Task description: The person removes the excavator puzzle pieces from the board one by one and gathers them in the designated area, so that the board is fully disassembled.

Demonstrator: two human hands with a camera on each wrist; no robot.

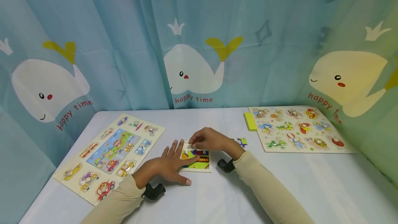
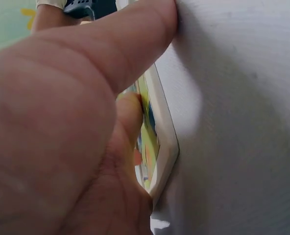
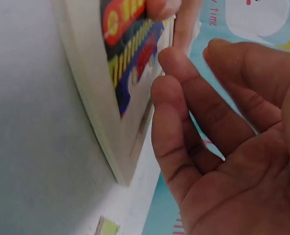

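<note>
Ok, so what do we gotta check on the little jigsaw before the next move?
1. Left hand on the framed jigsaw: ok, fingers spread over it.
2. Jigsaw complete: not ok, bare backing shows.
3. Loose jigsaw pieces nearby: ok, just right of the frame.
4. Right hand holding a piece: not ok, none shows at its fingertips.
5. Number of loose pieces: cannot tell, some are partly hidden.
</note>
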